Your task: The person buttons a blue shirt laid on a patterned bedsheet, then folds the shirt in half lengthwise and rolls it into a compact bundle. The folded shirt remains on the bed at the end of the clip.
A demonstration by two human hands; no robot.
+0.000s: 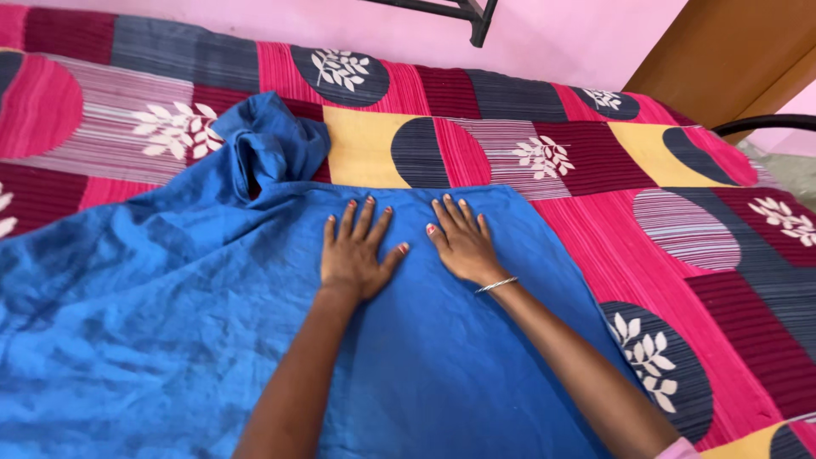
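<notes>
Left hand (353, 255) and right hand (463, 246) press one blue cloth (170, 314) flat.

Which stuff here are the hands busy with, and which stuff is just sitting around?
In use:
- blue cloth, spread on the bed
- left hand, flat on the cloth
- right hand, flat on the cloth

Just there:
- patterned bedsheet under the cloth
- wooden board at the top right
- black metal frame by the pink wall
</notes>
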